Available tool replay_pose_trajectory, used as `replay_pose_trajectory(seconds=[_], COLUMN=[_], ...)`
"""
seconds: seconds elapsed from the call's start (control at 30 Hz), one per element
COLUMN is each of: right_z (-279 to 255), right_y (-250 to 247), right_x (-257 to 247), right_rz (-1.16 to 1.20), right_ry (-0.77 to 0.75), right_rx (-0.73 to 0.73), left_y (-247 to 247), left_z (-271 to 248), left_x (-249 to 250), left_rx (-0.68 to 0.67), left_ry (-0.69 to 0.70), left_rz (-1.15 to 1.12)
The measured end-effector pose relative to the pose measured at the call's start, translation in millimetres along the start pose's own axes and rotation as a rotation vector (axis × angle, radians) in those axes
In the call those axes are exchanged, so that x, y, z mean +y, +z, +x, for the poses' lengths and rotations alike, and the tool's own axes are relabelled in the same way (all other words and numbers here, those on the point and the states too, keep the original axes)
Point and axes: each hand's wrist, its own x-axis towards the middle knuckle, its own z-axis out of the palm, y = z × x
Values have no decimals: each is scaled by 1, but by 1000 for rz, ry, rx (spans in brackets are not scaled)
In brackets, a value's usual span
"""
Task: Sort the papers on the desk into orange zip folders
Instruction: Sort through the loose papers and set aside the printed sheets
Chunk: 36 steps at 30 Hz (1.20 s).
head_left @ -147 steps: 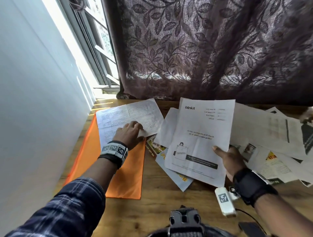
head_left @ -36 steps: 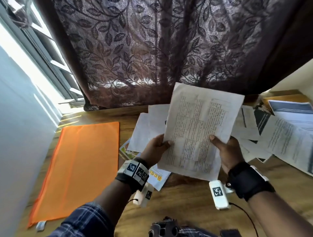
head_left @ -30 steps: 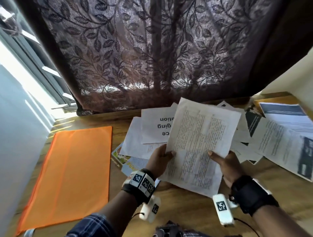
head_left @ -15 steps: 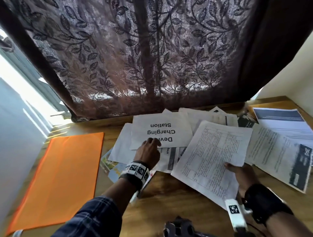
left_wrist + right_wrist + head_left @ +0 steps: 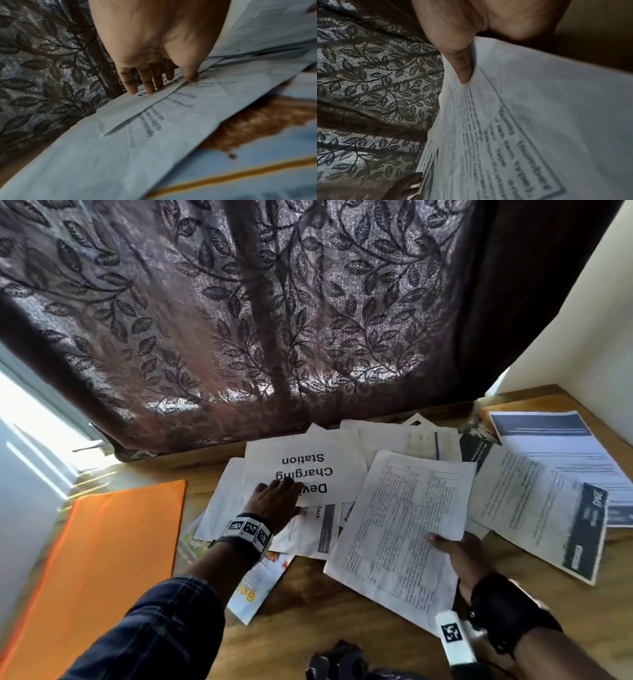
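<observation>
An orange zip folder lies flat at the desk's left, with no paper on it. In the middle, loose papers overlap in a heap. My left hand rests with straight fingers on the near edge of a white "Device Charging Station" sheet, the thumb touching that edge. My right hand pinches a densely printed sheet by its right side, thumb on top. The fingers under it are hidden. That sheet hangs low over the heap.
A leaf-patterned curtain hangs along the desk's far edge, with a wall at right. More papers lie right: a blue-banded sheet and one with a dark strip. A coloured flyer pokes out nearest me.
My left hand let go of the printed sheet and moved onto the Charging Station sheet. My right hand alone lowered the printed sheet to the right, over the heap.
</observation>
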Motion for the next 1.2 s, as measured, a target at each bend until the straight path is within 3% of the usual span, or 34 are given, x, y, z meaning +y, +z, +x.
replay_pose_trajectory(seconds=[0.27, 0.47, 0.77, 1.2], right_z=[-3, -9, -11, 4], right_y=[-1, 2, 15, 47], right_x=[3, -8, -10, -12], right_rz=[-83, -4, -63, -177], right_ry=[-62, -82, -101, -103], right_rx=[6, 20, -24, -109], left_y=[-6, -23, -29, -55], left_z=[9, 1, -17, 10], left_x=[-8, -2, 1, 113], left_rx=[50, 41, 106, 14], left_ry=[204, -22, -162, 19], left_rz=[241, -35, -366, -771])
